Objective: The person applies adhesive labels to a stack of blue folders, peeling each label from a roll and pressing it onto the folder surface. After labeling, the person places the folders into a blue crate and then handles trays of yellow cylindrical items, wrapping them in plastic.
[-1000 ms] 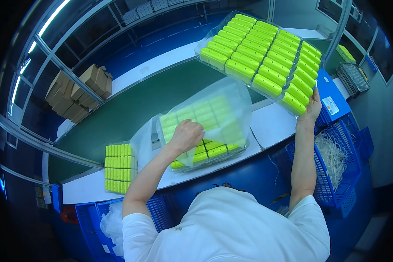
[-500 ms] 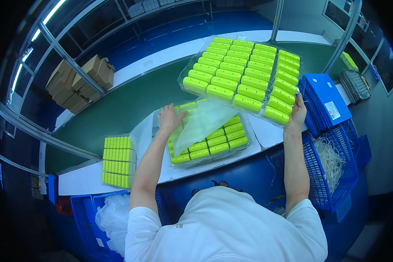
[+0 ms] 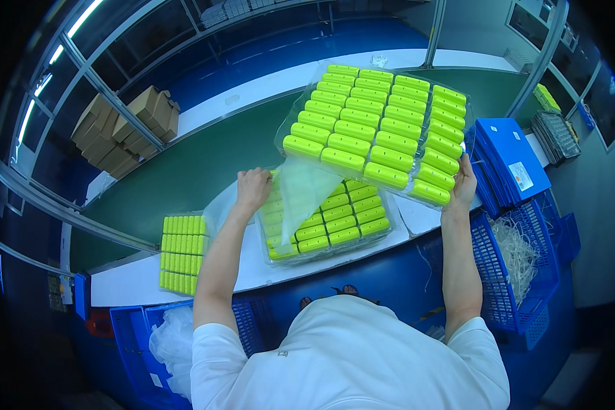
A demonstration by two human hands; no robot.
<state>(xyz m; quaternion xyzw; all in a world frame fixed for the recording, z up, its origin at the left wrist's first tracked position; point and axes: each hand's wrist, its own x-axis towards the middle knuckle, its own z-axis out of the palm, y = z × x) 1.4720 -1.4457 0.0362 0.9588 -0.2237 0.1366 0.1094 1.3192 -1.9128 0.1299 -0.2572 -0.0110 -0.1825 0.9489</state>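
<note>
My right hand [image 3: 465, 183] grips the near right edge of a clear plastic tray [image 3: 417, 188] filled with rows of bright yellow-green capsule-shaped pieces [image 3: 352, 130]. This tray is raised and tilted over a second filled tray [image 3: 335, 237] lying on the white bench. With its fingers closed, my left hand [image 3: 254, 189] pinches a thin translucent sheet [image 3: 306, 195] at the lower tray's far left corner. The sheet drapes over part of the lower pieces, and its right part reaches under the raised tray. My left fingertips are partly hidden.
Another tray of yellow-green pieces [image 3: 183, 253] rests at the left on the white bench [image 3: 126, 282]. Beyond runs a green belt [image 3: 205, 154]. Blue folded crates [image 3: 509, 154] and a blue basket of clear strips [image 3: 488, 273] stand right; a blue bin of film [image 3: 133, 342] stands lower left.
My left hand has moved slightly left and closed, drawing the translucent sheet leftward off more of the lower pieces. The raised tray has shifted slightly left and down with my right hand.
</note>
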